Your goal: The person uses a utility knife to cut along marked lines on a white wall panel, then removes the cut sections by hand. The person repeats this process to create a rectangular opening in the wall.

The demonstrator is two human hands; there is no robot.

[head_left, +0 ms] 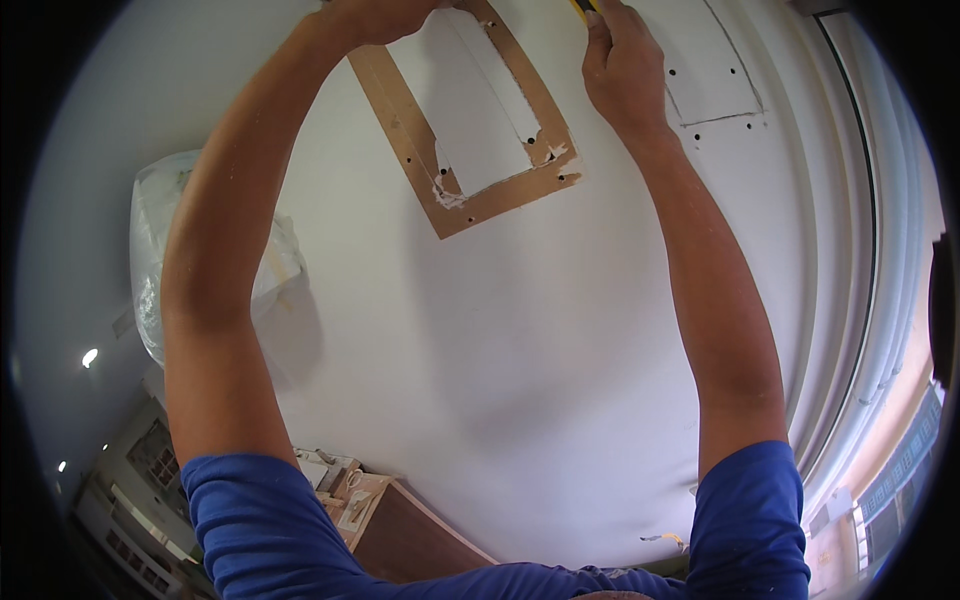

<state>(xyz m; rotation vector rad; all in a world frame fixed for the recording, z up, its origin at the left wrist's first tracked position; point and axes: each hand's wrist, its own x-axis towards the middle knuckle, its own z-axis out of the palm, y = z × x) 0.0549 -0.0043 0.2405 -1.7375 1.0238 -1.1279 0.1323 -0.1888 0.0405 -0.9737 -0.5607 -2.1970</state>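
Note:
My right hand (625, 75) is closed around a yellow-and-black handled tool (584, 8), whose far end is cut off by the upper edge. My left hand (385, 15) is at the top left corner of a brown rectangular border (400, 115) on the white surface. Its fingers are mostly out of the picture, so their grip is hidden. The border surrounds a white rectangular middle (480, 110). Torn white scraps (450, 198) cling to its lower corners, and several dark holes dot it.
Right of my right hand, dark lines outline a rectangle (720, 110) with several holes around it. A clear plastic-wrapped object (160, 250) is at the left. Below stands a brown wooden cabinet (410, 530) with items on top. Long curved mouldings (815, 200) edge the right side.

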